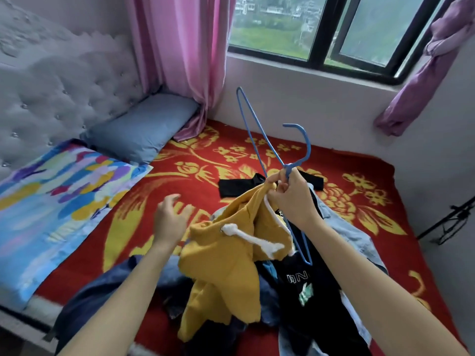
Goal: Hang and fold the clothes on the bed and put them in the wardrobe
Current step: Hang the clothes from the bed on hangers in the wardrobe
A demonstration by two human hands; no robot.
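Gripping w/ R hand (290,199): neck of blue wire hanger (250,129) plus a bunched edge of yellow hoodie (226,260). Fingers are curled tight round both, held up above the bed.

Hanger: tilted. Hook curves up and to the right above the fist. One shoulder arm sticks up-left toward the window wall; the other runs down past the wrist, its tip over the black printed top (303,286). Cannot tell if any part of the hanger is inside the hoodie.

Hoodie: hangs from R hand, lower part draped on the clothes pile. White drawstring (246,237) w/ knot dangles across the front.

L hand (171,219): fingers spread and loosely bent, holding nothing, motion-blurred. It hovers just left of the hoodie, over the blanket, not touching the cloth as far as visible.

Pile under and around the hoodie:
- black printed top, right of centre
- light denim piece (359,237), far right
- dark blue garment (102,286), left, partly under L forearm
- black garment (241,187), lying flat behind the hands, apart from the pile

Bed: red blanket w/ yellow flowers (347,163). Grey-blue pillow (144,124) and multicolour pillow (51,196) at the tufted headboard (51,80). Pink curtain (180,47) in the corner, window (334,29) beyond, purple tied curtain (424,73) at right.
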